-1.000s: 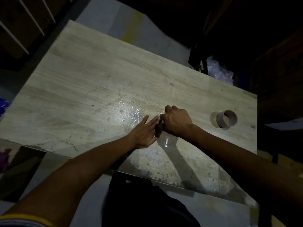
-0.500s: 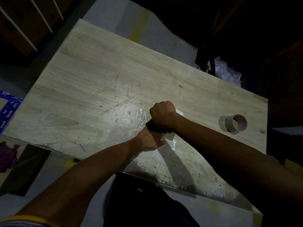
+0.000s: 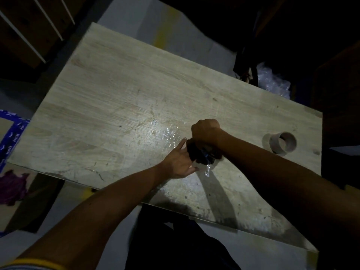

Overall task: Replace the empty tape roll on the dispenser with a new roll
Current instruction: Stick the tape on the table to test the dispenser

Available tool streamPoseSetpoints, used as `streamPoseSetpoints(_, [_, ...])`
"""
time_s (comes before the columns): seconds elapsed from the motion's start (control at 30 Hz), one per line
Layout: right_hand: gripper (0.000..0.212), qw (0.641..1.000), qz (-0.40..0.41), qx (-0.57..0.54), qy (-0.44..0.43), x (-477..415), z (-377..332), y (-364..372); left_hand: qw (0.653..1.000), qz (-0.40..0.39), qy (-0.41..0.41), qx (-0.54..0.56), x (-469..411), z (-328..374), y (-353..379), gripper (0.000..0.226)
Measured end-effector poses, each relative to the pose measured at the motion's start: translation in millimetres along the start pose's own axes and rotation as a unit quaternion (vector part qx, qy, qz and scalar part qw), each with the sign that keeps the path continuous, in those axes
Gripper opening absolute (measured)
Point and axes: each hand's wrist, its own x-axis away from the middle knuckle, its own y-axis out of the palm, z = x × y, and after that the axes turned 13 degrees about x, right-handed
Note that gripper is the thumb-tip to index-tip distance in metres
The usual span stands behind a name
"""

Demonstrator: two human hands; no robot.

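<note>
A wide pale-wood counter is filling most of the head view, dimly lit and tilted across the frame, with a glossy, crinkled patch of clear tape shining on it near the middle. Beyond its far right corner, a heap of clear plastic wrap is sitting in the dark.

Both forearms are reaching in over the near edge and meeting right of centre. The right hand is curling into a closed grip over the top of the dispenser — a dark, poorly lit body pressed down against the counter. The left hand is lying beside it with fingers spread loosely and touching its side, steadying rather than clasping anything. A short tongue of clear tape is catching the light just below the dispenser; whether a full roll is seated inside cannot be told, since the hands and the gloom are hiding it.

The empty tape roll — a bare brown cardboard core — is lying on its side well apart to the right, near the counter's right edge.

So the old core is already out, and by the look of it the new tape is being seated or threaded. Checking that it feeds cleanly is probably what is left.
</note>
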Motion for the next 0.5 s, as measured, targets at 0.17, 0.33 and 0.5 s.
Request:
streamPoseSetpoints(0.17, [0.03,0.979,-0.097,-0.169,0.062,3,46,29,0.995,-0.041,-0.085,-0.043,-2,2,-11,0.1])
streamPoseSetpoints(0.33, [0.031,0.849,-0.159,-0.487,0.13,13,93,80,0.987,-0.001,-0.16,0.036,2,13,-20,0.079])
streamPoseSetpoints(0.5, [0.044,0.7,-0.151,-0.659,0.228,42,110,131,0.956,0.143,-0.206,0.152,11,19,-26,0.067])
